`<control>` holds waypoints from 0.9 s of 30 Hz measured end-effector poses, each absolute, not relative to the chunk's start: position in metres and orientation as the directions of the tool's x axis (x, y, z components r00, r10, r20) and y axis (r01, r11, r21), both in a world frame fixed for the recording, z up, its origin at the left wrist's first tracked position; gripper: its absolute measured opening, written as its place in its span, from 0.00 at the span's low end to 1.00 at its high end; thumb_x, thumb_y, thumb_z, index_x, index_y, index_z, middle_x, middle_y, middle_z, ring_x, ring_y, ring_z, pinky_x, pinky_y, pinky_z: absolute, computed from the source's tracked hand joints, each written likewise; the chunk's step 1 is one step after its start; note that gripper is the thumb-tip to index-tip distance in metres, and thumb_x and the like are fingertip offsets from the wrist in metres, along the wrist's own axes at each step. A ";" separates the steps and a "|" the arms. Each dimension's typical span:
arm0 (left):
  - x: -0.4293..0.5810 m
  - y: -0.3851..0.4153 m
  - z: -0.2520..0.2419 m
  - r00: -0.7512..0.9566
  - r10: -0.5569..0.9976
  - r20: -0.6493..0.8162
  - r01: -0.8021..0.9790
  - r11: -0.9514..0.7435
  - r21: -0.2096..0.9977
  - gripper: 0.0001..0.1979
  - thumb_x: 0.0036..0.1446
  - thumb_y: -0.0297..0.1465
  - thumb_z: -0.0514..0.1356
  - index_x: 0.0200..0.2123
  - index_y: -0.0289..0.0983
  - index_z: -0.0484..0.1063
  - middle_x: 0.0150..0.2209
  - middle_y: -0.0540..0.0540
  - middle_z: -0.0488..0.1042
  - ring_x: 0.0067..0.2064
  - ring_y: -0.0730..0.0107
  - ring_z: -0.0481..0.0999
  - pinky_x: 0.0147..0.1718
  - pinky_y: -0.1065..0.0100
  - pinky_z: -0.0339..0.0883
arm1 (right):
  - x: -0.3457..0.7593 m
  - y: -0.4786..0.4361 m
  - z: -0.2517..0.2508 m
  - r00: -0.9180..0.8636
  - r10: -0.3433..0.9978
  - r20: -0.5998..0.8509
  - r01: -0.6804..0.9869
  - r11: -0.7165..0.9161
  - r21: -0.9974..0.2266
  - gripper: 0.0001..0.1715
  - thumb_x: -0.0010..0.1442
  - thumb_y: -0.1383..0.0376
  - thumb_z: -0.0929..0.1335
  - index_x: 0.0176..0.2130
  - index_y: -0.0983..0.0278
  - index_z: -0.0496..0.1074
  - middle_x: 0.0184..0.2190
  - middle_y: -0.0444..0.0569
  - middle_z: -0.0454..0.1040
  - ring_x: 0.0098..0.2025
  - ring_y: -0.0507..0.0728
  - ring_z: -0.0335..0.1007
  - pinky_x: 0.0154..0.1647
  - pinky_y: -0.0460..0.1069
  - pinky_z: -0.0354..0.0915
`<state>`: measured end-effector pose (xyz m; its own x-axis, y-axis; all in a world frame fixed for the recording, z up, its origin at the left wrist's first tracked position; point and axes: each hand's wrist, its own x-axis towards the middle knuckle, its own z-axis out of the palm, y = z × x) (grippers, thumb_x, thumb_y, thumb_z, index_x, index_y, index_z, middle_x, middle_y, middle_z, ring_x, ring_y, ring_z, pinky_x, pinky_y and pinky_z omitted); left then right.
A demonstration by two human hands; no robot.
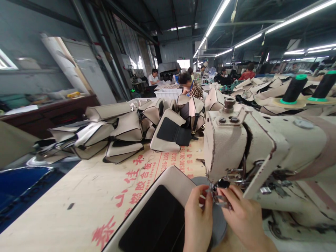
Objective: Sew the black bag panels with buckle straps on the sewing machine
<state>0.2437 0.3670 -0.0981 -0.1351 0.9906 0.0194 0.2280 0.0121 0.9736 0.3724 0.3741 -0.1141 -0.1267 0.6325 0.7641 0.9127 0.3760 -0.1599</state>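
Observation:
My left hand (198,215) is at the needle (212,189) of a cream sewing machine (225,140), thumb and fingertips pinched together. What they hold is too small to make out. From the other side of the needle, my right hand (243,213) reaches in with curled fingers, close to a small grey metal piece (223,202). I cannot tell whether that piece is held or is part of the machine. A beige bag piece (174,180) with a black panel (154,220) lies left of my left hand, beside the round grey plate (219,224) under the needle.
Beige bag pieces with black edging (128,126) are heaped across the back of the plywood table (86,196). Two black thread cones (294,89) stand behind the machine. A blue bin (23,189) is at the left. Several people work in the background, one (193,85) behind the heap.

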 end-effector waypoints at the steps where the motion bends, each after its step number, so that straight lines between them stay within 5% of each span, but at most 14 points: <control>1: 0.243 0.369 -0.098 -0.126 0.991 0.034 0.248 -0.002 0.969 0.12 0.55 0.37 0.55 0.37 0.36 0.70 0.31 0.46 0.72 0.30 0.70 0.70 0.28 0.72 0.64 | 0.373 0.373 -0.114 -0.116 0.632 0.766 0.925 0.349 -0.148 0.17 0.64 0.60 0.59 0.35 0.63 0.73 0.23 0.47 0.70 0.26 0.53 0.69 0.21 0.46 0.53; 6: 0.243 0.364 -0.100 -0.110 0.994 0.020 0.263 0.010 0.965 0.12 0.55 0.37 0.54 0.38 0.36 0.70 0.32 0.45 0.73 0.32 0.69 0.71 0.28 0.72 0.64 | 0.377 0.366 -0.115 -0.049 0.595 0.803 0.965 0.235 -0.116 0.22 0.62 0.51 0.59 0.39 0.64 0.71 0.22 0.47 0.68 0.17 0.53 0.65 0.16 0.47 0.54; 12: 0.246 0.353 -0.112 -0.079 0.994 -0.070 0.166 0.082 0.983 0.12 0.54 0.37 0.55 0.38 0.36 0.70 0.29 0.47 0.73 0.29 0.70 0.71 0.23 0.74 0.63 | 0.378 0.358 -0.118 0.048 0.664 0.746 0.951 0.198 -0.237 0.34 0.59 0.44 0.57 0.44 0.70 0.68 0.37 0.57 0.71 0.27 0.58 0.72 0.15 0.48 0.60; 18: 0.250 0.351 -0.105 -0.140 0.986 -0.092 0.103 0.107 0.989 0.15 0.52 0.41 0.56 0.36 0.35 0.72 0.21 0.49 0.69 0.24 0.71 0.68 0.20 0.75 0.60 | 0.382 0.360 -0.123 -0.046 0.631 0.775 0.948 0.271 -0.165 0.23 0.66 0.55 0.55 0.44 0.67 0.69 0.35 0.52 0.73 0.27 0.57 0.72 0.17 0.48 0.61; 24: 0.256 0.350 -0.095 0.018 0.982 -0.188 -0.014 0.188 0.982 0.20 0.53 0.45 0.54 0.26 0.34 0.72 0.17 0.51 0.65 0.17 0.79 0.58 0.14 0.77 0.48 | 0.382 0.353 -0.115 -0.108 0.601 0.792 0.704 0.609 -0.366 0.10 0.62 0.70 0.60 0.41 0.66 0.69 0.34 0.49 0.73 0.33 0.52 0.72 0.35 0.43 0.66; 27: 0.257 0.355 -0.096 0.118 0.963 -0.242 -0.118 0.255 0.960 0.23 0.50 0.49 0.55 0.23 0.33 0.72 0.15 0.53 0.61 0.16 0.82 0.53 0.14 0.76 0.43 | 0.381 0.345 -0.115 -0.208 0.628 0.750 0.558 0.705 -0.437 0.10 0.61 0.70 0.60 0.41 0.65 0.68 0.33 0.49 0.72 0.30 0.51 0.71 0.31 0.40 0.67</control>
